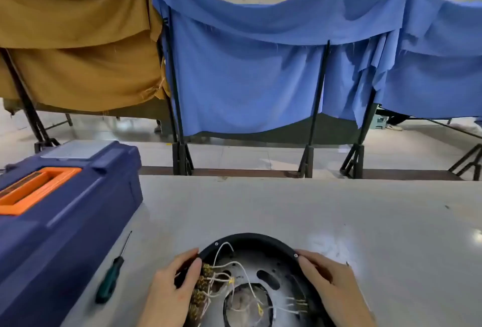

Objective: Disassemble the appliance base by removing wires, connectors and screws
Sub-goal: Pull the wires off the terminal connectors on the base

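Base [247,236] at the table's [339,209] near edge, gripped both sides
Toolbox [65,209] sits left; left hand [169,290] and right hand [333,290] curl over the rim; screwdriver [112,274] lies just left, nearer the left hand, shaft pointing away; wires [236,263] bunch by the left thumb; no writing legible

The base [250,282] and both wrists run off the bottom edge, and the toolbox [60,212] off the left.
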`<state>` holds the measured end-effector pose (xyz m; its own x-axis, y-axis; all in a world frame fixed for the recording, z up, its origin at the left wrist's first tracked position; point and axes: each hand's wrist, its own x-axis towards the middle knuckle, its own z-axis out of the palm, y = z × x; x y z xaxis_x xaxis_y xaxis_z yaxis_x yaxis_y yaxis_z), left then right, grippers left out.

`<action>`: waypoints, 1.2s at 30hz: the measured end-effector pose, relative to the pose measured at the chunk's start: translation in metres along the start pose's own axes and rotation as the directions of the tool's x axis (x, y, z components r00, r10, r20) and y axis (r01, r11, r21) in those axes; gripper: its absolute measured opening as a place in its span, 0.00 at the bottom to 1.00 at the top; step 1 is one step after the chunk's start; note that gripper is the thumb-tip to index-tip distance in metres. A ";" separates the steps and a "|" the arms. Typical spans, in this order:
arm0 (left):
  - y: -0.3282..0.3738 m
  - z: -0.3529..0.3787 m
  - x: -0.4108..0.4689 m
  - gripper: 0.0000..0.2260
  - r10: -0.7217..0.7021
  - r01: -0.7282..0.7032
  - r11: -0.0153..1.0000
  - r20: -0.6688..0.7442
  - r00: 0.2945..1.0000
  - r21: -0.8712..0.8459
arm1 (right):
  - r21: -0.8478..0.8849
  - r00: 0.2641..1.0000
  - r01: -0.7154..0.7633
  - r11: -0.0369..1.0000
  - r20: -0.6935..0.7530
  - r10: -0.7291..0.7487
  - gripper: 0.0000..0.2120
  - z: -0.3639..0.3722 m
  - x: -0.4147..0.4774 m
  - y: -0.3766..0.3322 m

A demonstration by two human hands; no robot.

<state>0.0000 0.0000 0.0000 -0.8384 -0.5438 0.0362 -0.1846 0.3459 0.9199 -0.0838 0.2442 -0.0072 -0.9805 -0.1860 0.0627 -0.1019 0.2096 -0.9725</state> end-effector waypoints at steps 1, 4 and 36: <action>-0.003 0.001 0.001 0.07 0.021 -0.021 0.999 0.006 1.000 -0.034 | 0.035 1.000 0.013 0.999 0.010 -0.014 0.07 0.001 -0.001 0.001; -0.003 0.000 0.000 0.07 0.030 -0.029 0.999 0.011 0.999 -0.032 | 0.055 1.000 0.019 0.998 0.009 -0.020 0.07 0.000 -0.003 0.001; -0.003 -0.026 -0.068 0.10 0.188 -0.243 0.820 0.157 0.970 0.518 | 0.137 0.997 0.045 0.990 0.057 -0.054 0.08 0.000 -0.074 0.001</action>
<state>0.0713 0.0161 0.0045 -0.9280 -0.3426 0.1468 -0.2138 0.8118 0.5433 -0.0117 0.2576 -0.0125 -0.9624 -0.2518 0.1017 -0.1224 0.0678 -0.9902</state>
